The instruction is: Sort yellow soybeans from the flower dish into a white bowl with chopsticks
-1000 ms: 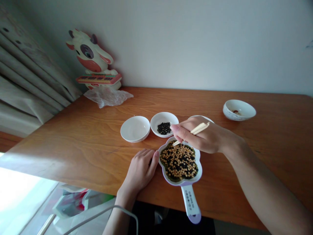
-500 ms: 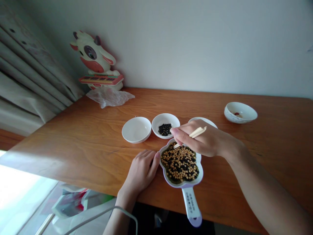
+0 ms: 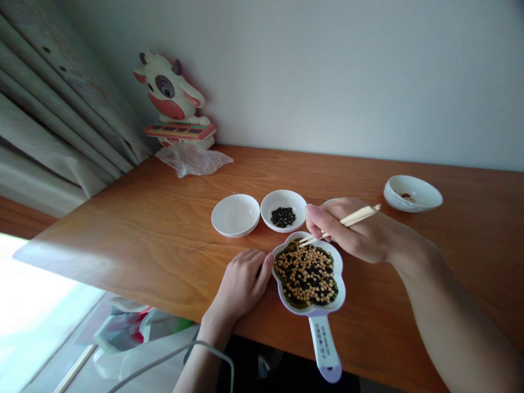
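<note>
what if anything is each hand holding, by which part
Right hand: chopsticks, gripped around mid-length. Left hand: thumb at the pan's rim; whether it grips cannot be told.

The bare right hand (image 3: 352, 229) has shifted rightward, uncovering more of the round white bowl (image 3: 282, 197) of small black beans (image 3: 283, 217) and hiding more of the white bowl (image 3: 331, 201) behind it; the pale wooden chopsticks (image 3: 357, 216) slant flatter.

Head camera faces forward-down, seemingly near the table (image 3: 172, 240).
</note>
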Demonstrator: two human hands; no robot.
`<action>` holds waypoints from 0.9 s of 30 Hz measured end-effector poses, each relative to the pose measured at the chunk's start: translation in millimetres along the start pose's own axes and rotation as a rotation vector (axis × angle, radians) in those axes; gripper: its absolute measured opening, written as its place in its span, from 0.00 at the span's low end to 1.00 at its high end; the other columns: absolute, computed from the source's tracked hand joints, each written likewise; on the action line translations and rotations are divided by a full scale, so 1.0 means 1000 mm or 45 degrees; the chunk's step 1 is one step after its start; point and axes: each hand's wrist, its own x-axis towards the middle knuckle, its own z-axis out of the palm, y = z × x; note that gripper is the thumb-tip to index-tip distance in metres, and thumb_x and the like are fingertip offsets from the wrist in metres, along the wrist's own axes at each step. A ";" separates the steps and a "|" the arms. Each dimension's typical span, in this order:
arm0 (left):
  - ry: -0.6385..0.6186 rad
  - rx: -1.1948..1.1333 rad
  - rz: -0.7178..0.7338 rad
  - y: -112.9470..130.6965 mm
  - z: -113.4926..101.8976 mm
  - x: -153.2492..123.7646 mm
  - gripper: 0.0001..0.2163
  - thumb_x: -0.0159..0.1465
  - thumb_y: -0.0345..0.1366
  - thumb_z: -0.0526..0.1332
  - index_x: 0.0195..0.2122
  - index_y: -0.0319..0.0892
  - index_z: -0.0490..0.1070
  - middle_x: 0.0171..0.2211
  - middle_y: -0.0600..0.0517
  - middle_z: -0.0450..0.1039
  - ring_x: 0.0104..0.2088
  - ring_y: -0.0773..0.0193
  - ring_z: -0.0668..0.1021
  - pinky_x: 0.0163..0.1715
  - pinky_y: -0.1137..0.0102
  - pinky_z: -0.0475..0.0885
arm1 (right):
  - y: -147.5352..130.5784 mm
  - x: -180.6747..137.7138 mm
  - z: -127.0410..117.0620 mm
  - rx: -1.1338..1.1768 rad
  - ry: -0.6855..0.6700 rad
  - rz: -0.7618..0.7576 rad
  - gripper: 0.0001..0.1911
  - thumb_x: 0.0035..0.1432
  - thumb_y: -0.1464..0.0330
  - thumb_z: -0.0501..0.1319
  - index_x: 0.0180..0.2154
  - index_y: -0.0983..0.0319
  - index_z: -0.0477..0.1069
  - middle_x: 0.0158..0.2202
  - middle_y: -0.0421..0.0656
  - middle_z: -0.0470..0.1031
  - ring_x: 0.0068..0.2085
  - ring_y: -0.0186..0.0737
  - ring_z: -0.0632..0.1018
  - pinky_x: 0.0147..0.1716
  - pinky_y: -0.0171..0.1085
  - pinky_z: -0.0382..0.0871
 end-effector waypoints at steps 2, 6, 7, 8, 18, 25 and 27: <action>0.003 0.004 -0.001 0.001 -0.001 0.000 0.18 0.79 0.40 0.48 0.31 0.45 0.64 0.30 0.51 0.73 0.32 0.60 0.75 0.38 0.66 0.68 | 0.001 0.000 0.000 -0.003 -0.001 0.008 0.32 0.77 0.50 0.41 0.27 0.61 0.65 0.24 0.39 0.71 0.26 0.35 0.68 0.31 0.41 0.53; 0.008 0.009 0.000 0.001 -0.001 0.001 0.18 0.79 0.40 0.48 0.31 0.45 0.65 0.30 0.51 0.74 0.32 0.60 0.75 0.38 0.66 0.69 | -0.001 0.003 0.004 -0.009 -0.019 -0.049 0.31 0.78 0.51 0.42 0.28 0.61 0.66 0.24 0.39 0.71 0.27 0.35 0.68 0.31 0.41 0.52; 0.010 0.009 0.001 0.001 -0.001 0.001 0.18 0.79 0.41 0.48 0.31 0.45 0.65 0.30 0.51 0.74 0.32 0.60 0.75 0.38 0.66 0.69 | -0.001 0.004 0.005 -0.021 -0.024 -0.058 0.31 0.78 0.51 0.41 0.28 0.61 0.66 0.24 0.39 0.71 0.27 0.35 0.68 0.31 0.41 0.52; 0.011 0.009 0.001 0.002 -0.001 0.001 0.19 0.79 0.41 0.48 0.31 0.45 0.65 0.29 0.51 0.73 0.32 0.60 0.75 0.38 0.66 0.69 | -0.001 0.005 0.006 -0.037 -0.031 -0.062 0.31 0.78 0.51 0.42 0.28 0.61 0.66 0.24 0.39 0.71 0.27 0.35 0.68 0.32 0.41 0.53; 0.004 0.009 0.002 0.002 -0.001 0.000 0.18 0.80 0.40 0.48 0.30 0.45 0.64 0.30 0.51 0.73 0.32 0.60 0.75 0.39 0.65 0.69 | -0.002 0.007 0.009 -0.097 -0.035 -0.119 0.30 0.78 0.54 0.42 0.28 0.61 0.67 0.24 0.40 0.71 0.27 0.35 0.66 0.31 0.41 0.50; -0.007 0.011 -0.004 0.001 -0.001 0.000 0.18 0.80 0.40 0.48 0.31 0.45 0.65 0.30 0.51 0.74 0.33 0.60 0.75 0.40 0.65 0.69 | -0.003 0.007 0.010 -0.138 -0.058 -0.113 0.28 0.78 0.55 0.43 0.29 0.61 0.66 0.24 0.39 0.70 0.27 0.34 0.65 0.32 0.41 0.50; -0.010 0.012 -0.005 0.001 -0.001 0.000 0.18 0.80 0.41 0.48 0.31 0.45 0.65 0.31 0.51 0.74 0.33 0.60 0.75 0.40 0.65 0.69 | -0.004 0.009 0.011 -0.143 -0.067 -0.108 0.29 0.78 0.54 0.43 0.29 0.61 0.66 0.25 0.39 0.70 0.27 0.34 0.65 0.32 0.41 0.50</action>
